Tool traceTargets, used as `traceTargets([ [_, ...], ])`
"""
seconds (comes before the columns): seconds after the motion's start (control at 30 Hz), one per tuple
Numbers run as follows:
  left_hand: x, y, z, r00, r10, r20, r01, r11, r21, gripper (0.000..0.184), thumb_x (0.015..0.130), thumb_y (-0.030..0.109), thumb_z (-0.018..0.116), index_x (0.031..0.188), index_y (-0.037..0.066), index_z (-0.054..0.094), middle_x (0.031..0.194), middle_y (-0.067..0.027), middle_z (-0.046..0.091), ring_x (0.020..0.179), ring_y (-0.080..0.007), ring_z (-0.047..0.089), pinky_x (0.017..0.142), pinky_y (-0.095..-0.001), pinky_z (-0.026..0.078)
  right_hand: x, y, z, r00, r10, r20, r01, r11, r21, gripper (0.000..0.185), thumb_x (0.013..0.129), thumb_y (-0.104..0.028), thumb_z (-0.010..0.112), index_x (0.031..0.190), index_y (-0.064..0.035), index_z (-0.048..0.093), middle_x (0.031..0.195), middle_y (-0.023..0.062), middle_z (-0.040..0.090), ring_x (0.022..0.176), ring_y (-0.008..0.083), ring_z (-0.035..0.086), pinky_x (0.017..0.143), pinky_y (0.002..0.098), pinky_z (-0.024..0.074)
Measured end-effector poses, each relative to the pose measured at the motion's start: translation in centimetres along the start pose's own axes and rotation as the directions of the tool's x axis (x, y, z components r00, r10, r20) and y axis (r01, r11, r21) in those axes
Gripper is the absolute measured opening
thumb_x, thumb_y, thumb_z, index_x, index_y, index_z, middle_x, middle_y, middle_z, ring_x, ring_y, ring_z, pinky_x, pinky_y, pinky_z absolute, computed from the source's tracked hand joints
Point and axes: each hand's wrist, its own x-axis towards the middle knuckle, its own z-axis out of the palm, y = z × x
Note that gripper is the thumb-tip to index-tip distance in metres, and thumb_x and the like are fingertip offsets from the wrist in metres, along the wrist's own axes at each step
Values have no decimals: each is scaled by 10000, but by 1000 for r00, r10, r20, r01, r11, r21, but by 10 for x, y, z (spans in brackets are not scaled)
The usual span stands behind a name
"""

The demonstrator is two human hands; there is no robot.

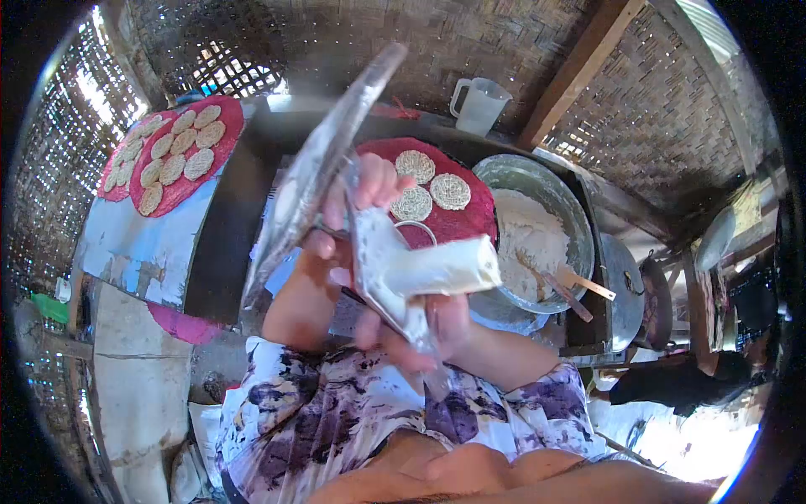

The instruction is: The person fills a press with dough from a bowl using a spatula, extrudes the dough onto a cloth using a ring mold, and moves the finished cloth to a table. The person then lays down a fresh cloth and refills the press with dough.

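In front of my chest is a hand press with a white, batter-smeared cylinder [445,267] on a flat handled plate. My left hand [369,189] wraps around the upper end of that plate. A long, flat, silvery paddle-like piece [323,172] tilts beside the same hand, apparently held by it too. Below the cylinder, my right hand [445,323] grips the plate's lower end; both hands are slightly blurred. Behind the press, a round red mat [470,220] carries several lacy, pale dough discs [450,191]. A metal ring [417,231] lies there, partly hidden by the cylinder.
A large basin [579,210] of pale dough [529,227] stands at right with a wooden-handled spatula [588,284]. More discs lie on red mats [189,181] at left. A plastic jug [481,105] stands behind, against the woven wall. A round metal lid [621,294] sits far right.
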Motion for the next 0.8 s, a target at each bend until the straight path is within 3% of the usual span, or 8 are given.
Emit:
traceTargets([
  [0.07,4,2,3,997,21,77,-22,1000,6,241,537,213,781,713,222,616,853,10,440,827,-159,435,1042,-412,264,1,-3,4,993,30,-111,-45,990,-136,839,783,-714,260,1268,-36,349,998,261,560,580,272,605,460,319,496],
  [0.13,-5,23,10,999,36,-22,-32,988,153,243,539,211,785,715,226,618,842,12,434,821,-157,433,1042,-410,267,-8,-13,15,852,-11,-523,-271,847,-458,865,764,-734,274,1263,-33,358,956,229,577,627,236,611,517,361,509],
  [0.17,-11,36,14,996,51,-68,-35,973,226,245,540,210,787,717,228,619,836,12,431,817,-156,432,1041,-410,269,-37,-17,-34,912,-302,-277,-15,651,-759,652,865,-561,342,1274,-54,364,964,173,588,701,206,593,582,304,511],
  [0.23,-28,56,16,968,171,-183,-119,957,266,228,557,252,777,693,275,595,808,32,401,802,-151,421,1009,-435,297,-43,-40,-32,631,-715,-301,-365,68,-928,470,833,-397,552,1137,-39,521,927,72,612,770,139,573,675,284,483],
  [0.27,-35,65,20,943,226,-245,-154,947,282,235,566,265,789,686,281,587,817,40,414,808,-147,411,977,-418,293,-48,-50,-49,483,-854,-193,-437,-45,-898,355,778,-339,631,991,-57,608,848,69,608,712,154,567,657,292,469],
  [0.33,-44,77,26,880,331,-340,-240,929,283,255,580,272,798,689,289,568,833,49,421,825,-143,397,946,-401,268,-66,-62,-70,440,-880,-180,-674,-191,-714,291,765,-322,636,904,-68,619,792,76,585,701,191,566,639,326,461],
  [0.5,-63,99,26,766,403,-501,-344,915,212,273,575,265,797,727,263,569,1007,-16,477,971,-213,393,988,-428,180,-67,-66,-92,406,-895,-183,-812,-262,-522,262,735,-339,647,709,-83,594,710,88,535,694,265,555,621,388,444],
  [0.8,-59,100,27,813,382,-440,-306,923,235,230,615,243,754,759,272,578,832,40,399,831,-140,399,1025,-429,196,-46,-72,-107,480,-855,-198,-841,-384,-382,366,724,-431,629,626,-84,565,716,89,548,791,296,559,665,418,449],
])
